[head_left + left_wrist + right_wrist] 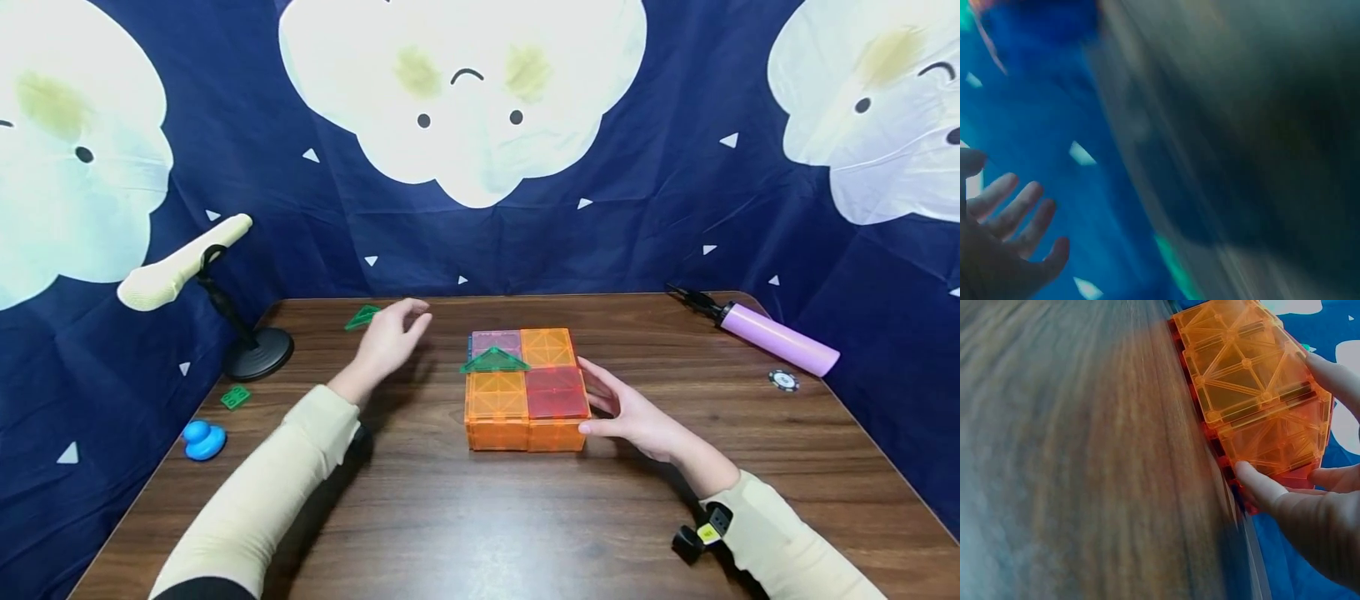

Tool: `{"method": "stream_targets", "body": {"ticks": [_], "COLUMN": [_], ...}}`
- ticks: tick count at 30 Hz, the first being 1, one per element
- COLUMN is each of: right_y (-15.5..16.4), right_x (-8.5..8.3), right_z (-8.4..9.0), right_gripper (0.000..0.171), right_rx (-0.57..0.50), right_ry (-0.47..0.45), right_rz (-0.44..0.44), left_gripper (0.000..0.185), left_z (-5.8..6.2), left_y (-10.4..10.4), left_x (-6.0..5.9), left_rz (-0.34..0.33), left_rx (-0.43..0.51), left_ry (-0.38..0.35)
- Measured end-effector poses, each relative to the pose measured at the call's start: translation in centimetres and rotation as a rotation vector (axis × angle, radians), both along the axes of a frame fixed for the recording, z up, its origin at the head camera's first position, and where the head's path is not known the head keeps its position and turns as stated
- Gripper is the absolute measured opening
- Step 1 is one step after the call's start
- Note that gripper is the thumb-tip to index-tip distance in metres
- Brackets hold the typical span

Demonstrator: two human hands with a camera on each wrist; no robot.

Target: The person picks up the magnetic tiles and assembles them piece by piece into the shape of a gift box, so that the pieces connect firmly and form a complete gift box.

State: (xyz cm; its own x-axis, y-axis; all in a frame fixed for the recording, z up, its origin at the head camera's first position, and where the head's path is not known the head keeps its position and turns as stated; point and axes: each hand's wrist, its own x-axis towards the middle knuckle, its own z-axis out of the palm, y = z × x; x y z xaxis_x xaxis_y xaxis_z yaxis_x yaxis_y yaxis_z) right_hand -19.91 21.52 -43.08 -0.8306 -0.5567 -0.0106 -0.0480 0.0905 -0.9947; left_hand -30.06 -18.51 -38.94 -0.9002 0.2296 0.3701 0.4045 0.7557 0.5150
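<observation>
A low box of translucent magnetic tiles (497,394) stands on the table, with orange, red and pale purple squares on top and orange sides. A green triangular tile (494,360) sits on its top, reaching to the left edge. My right hand (633,417) holds the box at its right side, the thumb (1260,484) on the orange front face near the corner and the fingers along the side. My left hand (393,337) is off the table to the left of the box, fingers loosely bent and holding nothing. Behind it lies another green triangular tile (363,317).
At the left stand a black stand (255,350) bearing a cream sleeve-like piece (183,265), a green toy brick (236,397) and a blue rounded object (203,440). To the right lie a purple hand pump (780,337) and a poker chip (783,380). Dark blue cloth (420,242) hangs behind the table.
</observation>
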Motion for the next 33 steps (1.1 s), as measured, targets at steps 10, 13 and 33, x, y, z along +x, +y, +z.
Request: {"method": "stream_targets", "body": {"ticks": [10, 13, 33], "right_y": [-0.6, -0.7, -0.3], "right_x": [0.0, 0.0, 0.2], "right_z": [0.0, -0.1, 0.2], "right_gripper": [0.098, 0.098, 0.097], "right_rx": [-0.007, -0.01, -0.001], "right_ry": [-0.005, -0.006, 0.007], "right_rz": [0.007, 0.011, -0.007], "left_gripper": [0.066, 0.065, 0.062], "left_z": [-2.6, -2.8, -2.9], "left_y": [-9.1, -9.9, -5.7], "left_x": [-4.0, -3.7, 4.4], "left_rz": [0.161, 0.189, 0.0], "left_rx": [-0.472, -0.498, -0.608], "left_ry": [-0.384, -0.419, -0.2]}}
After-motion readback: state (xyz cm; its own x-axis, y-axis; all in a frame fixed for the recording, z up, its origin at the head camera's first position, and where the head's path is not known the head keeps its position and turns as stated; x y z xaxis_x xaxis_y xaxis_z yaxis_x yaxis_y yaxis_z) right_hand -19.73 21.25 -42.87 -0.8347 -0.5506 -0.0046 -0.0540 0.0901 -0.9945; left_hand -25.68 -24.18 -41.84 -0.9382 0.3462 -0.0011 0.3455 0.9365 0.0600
